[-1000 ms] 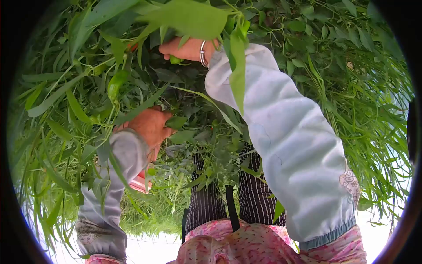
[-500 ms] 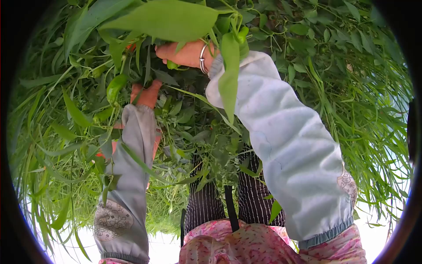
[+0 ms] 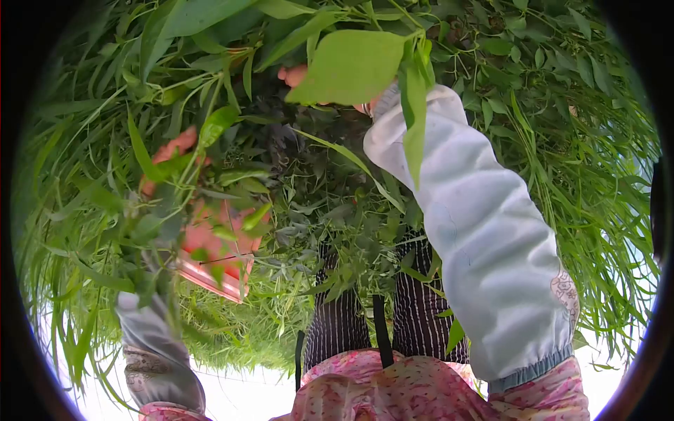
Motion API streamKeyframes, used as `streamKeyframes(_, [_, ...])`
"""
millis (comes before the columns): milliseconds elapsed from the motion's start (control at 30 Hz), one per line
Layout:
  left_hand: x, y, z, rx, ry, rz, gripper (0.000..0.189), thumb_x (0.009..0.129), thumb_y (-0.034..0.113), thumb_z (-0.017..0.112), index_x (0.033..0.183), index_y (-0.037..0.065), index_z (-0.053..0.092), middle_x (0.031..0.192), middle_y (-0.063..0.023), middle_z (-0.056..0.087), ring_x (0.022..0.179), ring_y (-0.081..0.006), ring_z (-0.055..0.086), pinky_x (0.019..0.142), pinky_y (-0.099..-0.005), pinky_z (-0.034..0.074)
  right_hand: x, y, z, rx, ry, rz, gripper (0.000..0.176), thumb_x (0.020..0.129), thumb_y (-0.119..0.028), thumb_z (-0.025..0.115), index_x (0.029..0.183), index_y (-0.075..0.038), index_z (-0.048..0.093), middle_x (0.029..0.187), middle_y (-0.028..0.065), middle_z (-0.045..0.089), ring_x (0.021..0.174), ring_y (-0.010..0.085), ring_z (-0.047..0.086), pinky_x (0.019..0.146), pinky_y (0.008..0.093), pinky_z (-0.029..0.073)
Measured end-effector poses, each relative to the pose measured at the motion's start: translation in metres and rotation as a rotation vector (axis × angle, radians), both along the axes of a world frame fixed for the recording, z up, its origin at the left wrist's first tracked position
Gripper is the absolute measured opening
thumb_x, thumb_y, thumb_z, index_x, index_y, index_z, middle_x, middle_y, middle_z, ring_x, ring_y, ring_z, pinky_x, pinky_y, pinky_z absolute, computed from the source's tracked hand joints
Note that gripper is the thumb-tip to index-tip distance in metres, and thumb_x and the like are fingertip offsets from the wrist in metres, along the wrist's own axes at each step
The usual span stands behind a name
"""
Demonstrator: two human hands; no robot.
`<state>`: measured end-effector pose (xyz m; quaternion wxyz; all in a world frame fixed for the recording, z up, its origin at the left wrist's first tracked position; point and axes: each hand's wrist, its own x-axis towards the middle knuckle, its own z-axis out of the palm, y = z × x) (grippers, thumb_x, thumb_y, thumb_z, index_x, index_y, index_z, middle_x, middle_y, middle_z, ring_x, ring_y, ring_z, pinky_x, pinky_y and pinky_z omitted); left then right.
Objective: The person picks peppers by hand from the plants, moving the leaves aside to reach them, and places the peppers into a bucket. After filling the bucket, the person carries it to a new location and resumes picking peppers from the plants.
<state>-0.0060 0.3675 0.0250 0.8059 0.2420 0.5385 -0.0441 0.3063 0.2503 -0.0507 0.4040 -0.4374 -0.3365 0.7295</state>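
My left hand point(image 3: 172, 149) is at the left among the pepper plants, blurred by motion and partly covered by leaves; whether it holds anything does not show. Close beside it hangs a green pepper point(image 3: 217, 125) on its stem. At the top centre, a broad leaf point(image 3: 351, 69) hides most of my right hand point(image 3: 292, 75). Only fingertips and a bit of wrist show past that leaf, so its grip is hidden. Grey sleeve covers reach over both forearms.
A red container point(image 3: 214, 282) stands low at the left, below my left hand, partly behind leaves. Dense foliage point(image 3: 562, 140) surrounds both arms. My striped trouser legs point(image 3: 340, 323) are at the bottom centre.
My left hand has moved left and down, away from my right hand, uncovering more of the red container. The right hand has shifted slightly right in view, and a leaf now covers it.
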Motion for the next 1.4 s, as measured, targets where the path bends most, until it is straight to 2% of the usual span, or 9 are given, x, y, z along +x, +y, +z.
streamKeyframes(167, [0.031, 0.034, 0.039, 0.083, -0.437, -0.057, 0.031, 0.095, 0.028, 0.036, 0.102, 0.003, 0.051, 0.075, -0.0071, 0.053, 0.065, -0.0199, 0.049, 0.066, -0.0337, 0.039, -0.014, 0.004, 0.005, -0.070, 0.015, 0.031, 0.020, 0.079, -0.017, 0.061, 0.095, -0.006, 0.061, 0.081, 0.0015, 0.060, 0.066, 0.0091, 0.052, 0.058, 0.0237, 0.044])
streamKeyframes(267, [0.008, 0.029, 0.025, 0.137, -0.299, -0.040, 0.034, 0.096, 0.031, 0.032, 0.106, 0.004, 0.050, 0.081, -0.0102, 0.053, 0.069, -0.0197, 0.048, 0.069, -0.0337, 0.039, -0.022, 0.012, 0.065, -0.361, 0.026, 0.104, 0.022, 0.075, -0.014, 0.063, 0.096, -0.007, 0.061, 0.085, 0.0022, 0.061, 0.076, 0.0095, 0.056, 0.066, 0.0231, 0.045])
streamKeyframes(467, [-0.002, 0.008, 0.000, 0.128, -0.144, -0.186, 0.034, 0.094, 0.033, 0.036, 0.107, 0.004, 0.050, 0.082, -0.0101, 0.054, 0.069, -0.0185, 0.049, 0.067, -0.0326, 0.039, -0.044, 0.001, 0.089, -0.015, -0.198, 0.306, 0.043, 0.074, -0.033, 0.067, 0.110, -0.011, 0.057, 0.084, 0.0018, 0.061, 0.076, 0.0127, 0.055, 0.070, 0.0251, 0.044])
streamKeyframes(533, [0.007, 0.007, 0.005, 0.118, -0.127, -0.253, 0.034, 0.094, 0.033, 0.037, 0.107, 0.004, 0.051, 0.082, -0.0098, 0.055, 0.068, -0.0181, 0.049, 0.065, -0.0321, 0.040, -0.052, -0.005, 0.109, -0.220, -0.347, 0.353, 0.040, 0.076, -0.034, 0.064, 0.111, -0.016, 0.057, 0.084, 0.0055, 0.062, 0.077, 0.0173, 0.058, 0.072, 0.0281, 0.045])
streamKeyframes(733, [0.013, 0.008, 0.014, 0.112, -0.102, -0.398, 0.034, 0.091, 0.034, 0.043, 0.107, 0.005, 0.051, 0.082, -0.0088, 0.056, 0.066, -0.0166, 0.051, 0.061, -0.0304, 0.041, -0.078, -0.035, 0.108, 0.122, -0.851, -0.151, 0.035, 0.077, -0.031, 0.060, 0.108, -0.015, 0.058, 0.093, 0.0095, 0.061, 0.087, 0.0301, 0.058, 0.077, 0.0369, 0.045])
streamKeyframes(867, [0.014, 0.009, 0.016, 0.104, -0.102, -0.465, 0.034, 0.090, 0.034, 0.046, 0.107, 0.005, 0.052, 0.082, -0.0082, 0.056, 0.065, -0.0157, 0.052, 0.058, -0.0293, 0.041, -0.079, -0.012, 0.112, 0.051, -0.728, -0.134, 0.033, 0.077, -0.033, 0.060, 0.104, -0.015, 0.060, 0.097, 0.0096, 0.062, 0.089, 0.0311, 0.058, 0.079, 0.0382, 0.045])
streamKeyframes(1033, [0.011, 0.009, 0.016, 0.092, -0.079, -0.513, 0.035, 0.088, 0.034, 0.050, 0.107, 0.005, 0.053, 0.082, -0.0073, 0.057, 0.063, -0.0144, 0.053, 0.055, -0.0279, 0.042, -0.069, 0.015, 0.118, 0.040, -0.768, 0.307, 0.030, 0.077, -0.039, 0.058, 0.099, -0.020, 0.062, 0.093, 0.0082, 0.063, 0.086, 0.0270, 0.060, 0.077, 0.0381, 0.046])
streamKeyframes(1233, [0.002, 0.008, 0.015, 0.079, -0.052, -0.546, 0.036, 0.086, 0.035, 0.055, 0.107, 0.006, 0.054, 0.082, -0.0064, 0.058, 0.061, -0.0130, 0.055, 0.051, -0.0262, 0.043, -0.074, 0.006, 0.114, -0.002, -0.624, 0.262, 0.035, 0.078, -0.037, 0.058, 0.101, -0.011, 0.062, 0.088, 0.0081, 0.064, 0.082, 0.0230, 0.061, 0.072, 0.0326, 0.047])
streamKeyframes(1400, [0.012, 0.008, 0.019, -0.021, -0.066, -0.572, 0.037, 0.083, 0.034, 0.061, 0.107, 0.006, 0.057, 0.081, -0.0043, 0.059, 0.064, -0.0102, 0.056, 0.051, -0.0233, 0.043, -0.077, -0.006, 0.100, -0.436, 0.114, 0.121, 0.046, 0.071, -0.032, 0.070, 0.103, -0.002, 0.059, 0.087, 0.0022, 0.060, 0.075, 0.0095, 0.053, 0.066, 0.0243, 0.044])
